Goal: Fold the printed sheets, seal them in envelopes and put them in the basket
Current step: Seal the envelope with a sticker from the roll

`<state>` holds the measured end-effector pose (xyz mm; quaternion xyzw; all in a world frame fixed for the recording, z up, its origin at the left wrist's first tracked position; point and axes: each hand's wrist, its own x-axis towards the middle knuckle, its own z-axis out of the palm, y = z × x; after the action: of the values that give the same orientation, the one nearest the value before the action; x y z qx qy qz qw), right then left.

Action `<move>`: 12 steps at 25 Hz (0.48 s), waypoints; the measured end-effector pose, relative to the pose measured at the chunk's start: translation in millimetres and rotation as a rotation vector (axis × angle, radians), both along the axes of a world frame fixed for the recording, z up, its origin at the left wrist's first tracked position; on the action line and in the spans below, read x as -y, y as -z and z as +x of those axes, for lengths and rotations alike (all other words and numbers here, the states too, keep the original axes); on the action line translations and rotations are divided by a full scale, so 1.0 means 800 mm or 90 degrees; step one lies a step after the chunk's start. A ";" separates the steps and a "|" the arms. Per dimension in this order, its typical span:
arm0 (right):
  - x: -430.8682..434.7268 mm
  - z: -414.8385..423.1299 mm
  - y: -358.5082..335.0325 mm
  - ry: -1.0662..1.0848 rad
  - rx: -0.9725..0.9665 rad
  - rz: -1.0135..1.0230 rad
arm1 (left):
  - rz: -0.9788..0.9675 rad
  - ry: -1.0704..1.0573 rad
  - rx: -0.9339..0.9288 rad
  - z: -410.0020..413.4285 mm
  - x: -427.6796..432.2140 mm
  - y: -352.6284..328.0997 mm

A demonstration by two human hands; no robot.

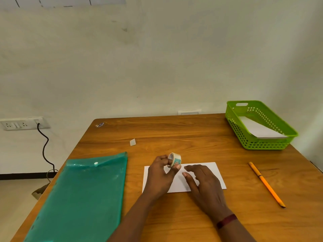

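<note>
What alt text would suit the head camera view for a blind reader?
A person's left hand holds a tape roll above a white envelope on a wooden table, the right hand open over it. A green basket stands far right.

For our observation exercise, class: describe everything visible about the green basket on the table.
The green basket looks like plastic: rectangular, with lattice-holed walls, a solid rim and a handle slot in its far end. It stands upright near the far right corner of the table. Inside lies white paper, probably envelopes. Nothing else touches it.
</note>
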<state>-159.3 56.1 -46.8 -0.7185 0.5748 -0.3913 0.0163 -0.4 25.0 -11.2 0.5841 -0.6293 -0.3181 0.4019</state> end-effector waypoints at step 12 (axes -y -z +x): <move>0.025 0.028 -0.001 -0.114 0.306 0.041 | 0.025 0.080 -0.307 0.016 -0.013 0.037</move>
<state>-136.8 36.0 -45.9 -0.6521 0.5006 -0.5294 0.2095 12.0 35.0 -40.5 0.4588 -0.5437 -0.4851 0.5085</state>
